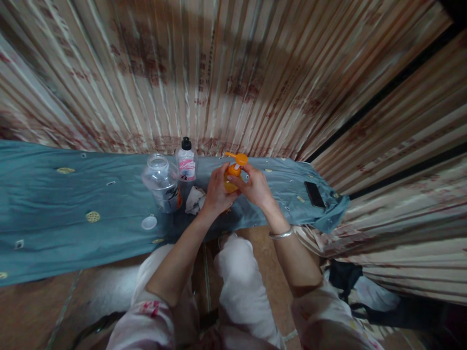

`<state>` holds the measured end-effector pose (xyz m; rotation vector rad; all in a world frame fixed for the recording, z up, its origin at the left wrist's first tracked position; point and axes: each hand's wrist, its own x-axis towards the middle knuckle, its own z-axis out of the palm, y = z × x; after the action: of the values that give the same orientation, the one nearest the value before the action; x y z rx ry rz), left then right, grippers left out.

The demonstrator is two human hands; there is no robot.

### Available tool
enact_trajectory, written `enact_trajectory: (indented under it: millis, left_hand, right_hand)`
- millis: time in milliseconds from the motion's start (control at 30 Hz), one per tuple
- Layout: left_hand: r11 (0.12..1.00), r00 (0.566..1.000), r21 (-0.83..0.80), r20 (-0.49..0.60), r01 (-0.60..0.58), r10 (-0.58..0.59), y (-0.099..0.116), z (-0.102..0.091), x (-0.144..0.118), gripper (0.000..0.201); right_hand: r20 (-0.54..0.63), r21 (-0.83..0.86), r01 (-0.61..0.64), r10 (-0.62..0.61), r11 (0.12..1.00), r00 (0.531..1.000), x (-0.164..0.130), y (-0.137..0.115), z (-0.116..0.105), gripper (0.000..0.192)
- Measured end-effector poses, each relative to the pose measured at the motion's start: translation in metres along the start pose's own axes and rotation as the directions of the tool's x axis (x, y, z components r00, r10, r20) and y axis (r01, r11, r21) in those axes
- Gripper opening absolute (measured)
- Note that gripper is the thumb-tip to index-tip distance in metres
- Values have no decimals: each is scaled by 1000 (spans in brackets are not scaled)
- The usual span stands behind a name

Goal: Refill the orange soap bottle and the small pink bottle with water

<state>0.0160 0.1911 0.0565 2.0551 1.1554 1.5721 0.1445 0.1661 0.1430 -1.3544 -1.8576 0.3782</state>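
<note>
Right in the middle, a small orange plastic pump bottle [232, 179] with an orange dispenser head sits just above the teal embroidered cloth [54, 204], caught between both hands. The left hand [216, 192] is wrapped round the body from the near side, fingers curled close on it; the right hand [255, 187] pinches high, fingertips at the neck just under the nozzle, a silver bangle [280, 235] on that wrist. By its look the bottle is light, with smooth walls that may well be slippery, so the body is the place to grip firmly, while the thin spout looks like the weak part and a poor handle. Just left of the hands lies a crumpled white rag [195, 199], touching the cloth. Beyond it stands a clear open plastic jar [161, 181], its white lid [149, 222] lying near, and a small white bottle with a black cap [186, 163]. Well apart on the right rests a black phone [314, 194].
</note>
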Motion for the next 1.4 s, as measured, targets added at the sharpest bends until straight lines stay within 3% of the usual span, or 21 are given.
enact_trajectory:
  millis: [167,400,533,667,867,1133,1333,1400]
  left_hand:
    - [1000,1000,9,17,-8,7,-2,-2,-1,89]
    - [996,998,-79,56,37,-32,-11,-6,-12,104]
    - [988,992,-110,86,105,-96,-18,-5,-19,112]
    - [988,992,-121,84,99,-89,-19,-7,-24,106]
    - [985,990,-116,88,124,-114,-28,-7,-31,107]
    - [959,980,-221,129,176,-150,-42,-4,-32,89]
    - [932,981,-317,138,175,-138,-34,-3,-30,92]
    - [925,980,-338,152,173,-127,-33,-5,-29,91]
  right_hand:
    - [-142,-129,-12,-7,992,990,-5,-4,9,37]
    - [-3,43,-13,13,999,1000,-6,1,6,44]
    - [-75,-38,-40,37,998,996,-3,0,10,40]
    - [-151,-99,-47,31,994,988,-6,-1,11,41]
    - [-23,68,-8,10,998,1000,-6,0,7,41]
    - [-165,-115,-47,27,992,986,-5,-4,12,44]
    - [-34,49,2,0,999,999,-2,-1,6,48]
    - [-38,33,0,2,999,999,-1,-1,7,46]
